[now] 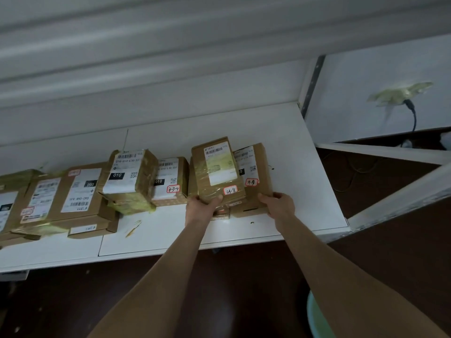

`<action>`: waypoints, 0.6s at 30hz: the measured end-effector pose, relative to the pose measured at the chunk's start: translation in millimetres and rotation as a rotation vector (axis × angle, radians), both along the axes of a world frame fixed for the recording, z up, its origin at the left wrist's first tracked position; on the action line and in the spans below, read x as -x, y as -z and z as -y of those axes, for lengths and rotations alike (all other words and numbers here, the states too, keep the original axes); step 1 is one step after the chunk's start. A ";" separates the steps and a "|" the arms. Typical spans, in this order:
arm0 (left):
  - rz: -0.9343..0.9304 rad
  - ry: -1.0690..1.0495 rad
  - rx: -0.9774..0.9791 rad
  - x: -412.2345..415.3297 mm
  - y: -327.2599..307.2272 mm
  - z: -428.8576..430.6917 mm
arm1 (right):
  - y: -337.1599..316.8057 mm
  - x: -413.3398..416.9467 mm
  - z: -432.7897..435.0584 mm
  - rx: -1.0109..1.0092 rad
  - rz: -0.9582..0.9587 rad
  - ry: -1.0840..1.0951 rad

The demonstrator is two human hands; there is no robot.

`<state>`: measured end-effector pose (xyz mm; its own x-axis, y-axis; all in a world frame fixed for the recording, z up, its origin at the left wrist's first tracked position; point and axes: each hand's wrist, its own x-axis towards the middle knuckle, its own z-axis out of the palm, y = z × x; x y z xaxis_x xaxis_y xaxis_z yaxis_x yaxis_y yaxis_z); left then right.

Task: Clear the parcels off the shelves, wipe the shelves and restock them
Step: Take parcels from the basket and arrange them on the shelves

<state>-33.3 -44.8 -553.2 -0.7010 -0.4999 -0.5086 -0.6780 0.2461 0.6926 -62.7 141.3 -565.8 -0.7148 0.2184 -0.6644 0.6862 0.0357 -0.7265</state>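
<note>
Cardboard parcels with white labels stand in a row on a white shelf (292,147). My left hand (201,207) grips the near end of a taped brown parcel (218,172) that lies on top of a small stack. My right hand (278,203) holds the near right corner of the flat parcel (260,172) beneath and beside it. To the left sit a parcel marked 010 (129,174), another one behind it (170,179), and a flat box marked 090 (73,193).
The shelf's right end (336,215) meets a white metal frame (395,203). A black cable (413,115) hangs on the wall at the right. A green basin rim (314,315) shows at the bottom right. Dark floor lies below the shelf.
</note>
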 end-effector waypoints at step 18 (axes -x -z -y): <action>-0.037 -0.348 -0.711 -36.2 -67.8 0.4 | -82.5 -34.9 -10.0 0.067 -0.009 0.054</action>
<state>2.9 -45.2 -485.4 -0.5866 -0.2573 -0.7679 -0.6083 -0.4861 0.6275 -27.8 151.3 -483.3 -0.7091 0.2119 -0.6725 0.6794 -0.0498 -0.7321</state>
